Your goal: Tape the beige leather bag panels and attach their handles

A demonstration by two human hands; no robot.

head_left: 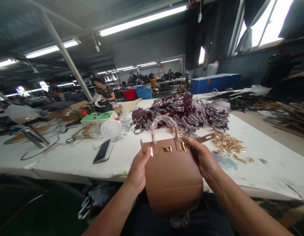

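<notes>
A brown handbag (173,173) hangs upright in front of me at the table's front edge, its arched handle (164,122) wrapped in clear plastic. Gold-coloured metal fittings sit along its upper part, with a small clasp (167,148) in the centre. My left hand (139,167) grips the bag's upper left side, thumb near a metal fitting. On the upper right side, my right hand (203,157) holds the bag, its fingers partly hidden behind it. A strap end (205,137) sticks out to the right beyond that hand.
Purple bag parts (176,109) are heaped on the white table (75,164), with gold metal pieces (227,143) to the right. At the left are a notebook (103,151), a white fan (112,128) and a steel bottle (35,137). A person (106,91) sits beyond.
</notes>
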